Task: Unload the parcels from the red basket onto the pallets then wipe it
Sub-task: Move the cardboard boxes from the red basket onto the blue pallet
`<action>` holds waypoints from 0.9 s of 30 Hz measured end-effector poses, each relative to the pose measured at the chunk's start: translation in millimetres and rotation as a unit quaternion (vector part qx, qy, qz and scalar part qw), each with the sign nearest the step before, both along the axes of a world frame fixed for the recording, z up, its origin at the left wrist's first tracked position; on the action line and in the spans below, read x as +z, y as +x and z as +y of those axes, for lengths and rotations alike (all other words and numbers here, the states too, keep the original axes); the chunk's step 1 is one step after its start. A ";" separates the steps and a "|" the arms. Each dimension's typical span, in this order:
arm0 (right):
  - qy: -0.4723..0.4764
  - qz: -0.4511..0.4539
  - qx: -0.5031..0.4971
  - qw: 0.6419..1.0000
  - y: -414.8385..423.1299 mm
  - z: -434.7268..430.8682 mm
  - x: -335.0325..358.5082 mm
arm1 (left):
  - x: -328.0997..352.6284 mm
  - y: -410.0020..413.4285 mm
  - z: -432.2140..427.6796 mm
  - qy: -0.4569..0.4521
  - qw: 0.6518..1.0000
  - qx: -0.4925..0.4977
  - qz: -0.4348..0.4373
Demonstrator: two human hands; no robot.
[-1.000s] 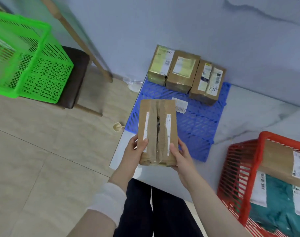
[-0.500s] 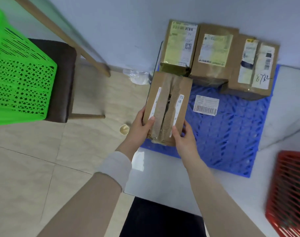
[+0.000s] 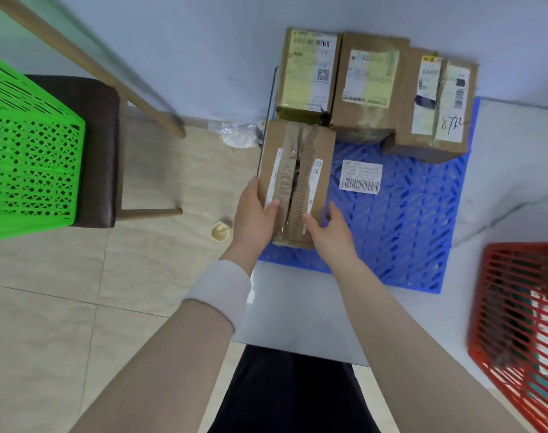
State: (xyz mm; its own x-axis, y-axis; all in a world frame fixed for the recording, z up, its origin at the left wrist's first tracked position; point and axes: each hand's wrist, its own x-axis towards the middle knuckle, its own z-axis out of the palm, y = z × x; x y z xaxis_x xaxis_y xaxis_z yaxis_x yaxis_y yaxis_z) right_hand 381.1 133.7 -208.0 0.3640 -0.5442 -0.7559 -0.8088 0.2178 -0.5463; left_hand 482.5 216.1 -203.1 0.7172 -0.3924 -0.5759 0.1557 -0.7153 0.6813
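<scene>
A brown cardboard parcel (image 3: 297, 170) with torn tape along its top lies at the left edge of the blue pallet (image 3: 407, 220), just in front of the back row. My left hand (image 3: 255, 214) grips its near left corner, thumb on top. My right hand (image 3: 327, 229) holds its near right corner, thumb on top and fingers down the side. Three more taped parcels (image 3: 369, 85) stand in a row against the wall at the pallet's back. The red basket (image 3: 522, 323) is at the right edge, only partly in view, with something teal inside.
A loose barcode label (image 3: 361, 176) lies on the pallet right of the held parcel. A green basket (image 3: 28, 164) sits on a dark stool (image 3: 100, 145) at the left. A small cup (image 3: 221, 231) and crumpled plastic (image 3: 235, 135) lie on the tiled floor.
Both hands have carried the parcel forward and down to the pallet's left side, against the back row. The view has tilted down and the red basket has slid toward the right edge.
</scene>
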 end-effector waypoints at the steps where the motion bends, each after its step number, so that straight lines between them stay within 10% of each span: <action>1: -0.015 0.011 0.019 1.000 -3.3 -1.6 10.7 | 8.9 -1.1 -0.2 0.027 0.999 -0.019 -0.039; 10: -0.228 0.086 0.246 0.938 -84.0 -14.3 130.5 | 114.1 -67.7 -11.1 0.114 0.917 -0.277 -0.263; 27: -0.360 0.087 0.168 0.913 -409.0 -130.4 218.4 | 205.7 -396.5 -156.0 0.035 0.869 -0.385 -0.309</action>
State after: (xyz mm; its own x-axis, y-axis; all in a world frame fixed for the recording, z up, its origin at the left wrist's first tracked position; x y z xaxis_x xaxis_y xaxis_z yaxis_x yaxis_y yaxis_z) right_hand -27.9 3.3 10.4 0.5101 -0.8032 -0.3077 -0.8523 -0.4238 -0.3066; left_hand 86.0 60.0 2.6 0.4388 -0.8724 -0.2152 -0.7676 -0.4885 0.4149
